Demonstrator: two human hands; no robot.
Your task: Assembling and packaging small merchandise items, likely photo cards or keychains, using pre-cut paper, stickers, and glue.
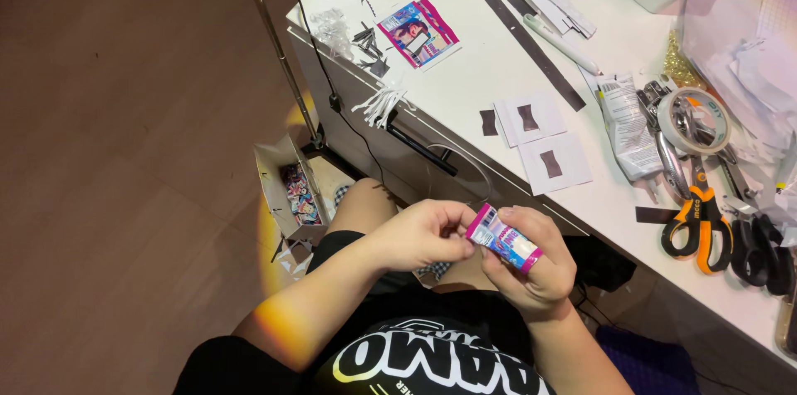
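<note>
Hands together above the lap, left hand (419, 235) and right hand (531, 266) both pinching a small pink packet (503, 237).

Far end of the small pink packet (503, 245) behind right-hand fingers (531, 233); print blurred.

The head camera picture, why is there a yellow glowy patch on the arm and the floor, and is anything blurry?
In the head view, a warm yellow streak of light crosses the left forearm and the floor beside the paper bag. The white desk is brightly and evenly lit. The left hand, right hand and small pink packet look sharp. The edges bend slightly, like a wide lens.
</note>
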